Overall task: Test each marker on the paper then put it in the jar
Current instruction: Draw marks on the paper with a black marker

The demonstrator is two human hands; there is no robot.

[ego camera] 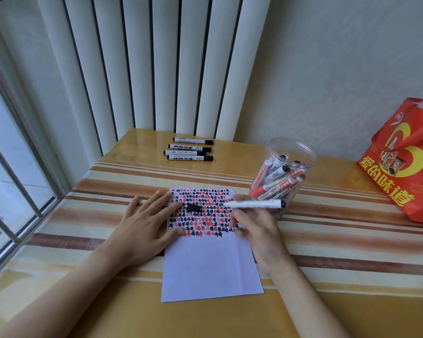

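Right hand (254, 230) grips an uncapped white marker (257, 204) lying crosswise over the paper (210, 264), tip pointing left, tail toward the jar (282, 172); left hand (147, 223) presses flat, fingers straight.

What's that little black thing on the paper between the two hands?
In the head view, a black marker cap lies on the scribbled paper, between the flat left hand and the right hand holding the uncapped marker.

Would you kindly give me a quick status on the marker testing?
Left hand flat on paper. Right hand holds uncapped marker over the marks. Cap lies on paper. Four markers wait; jar part full, unobstructed.
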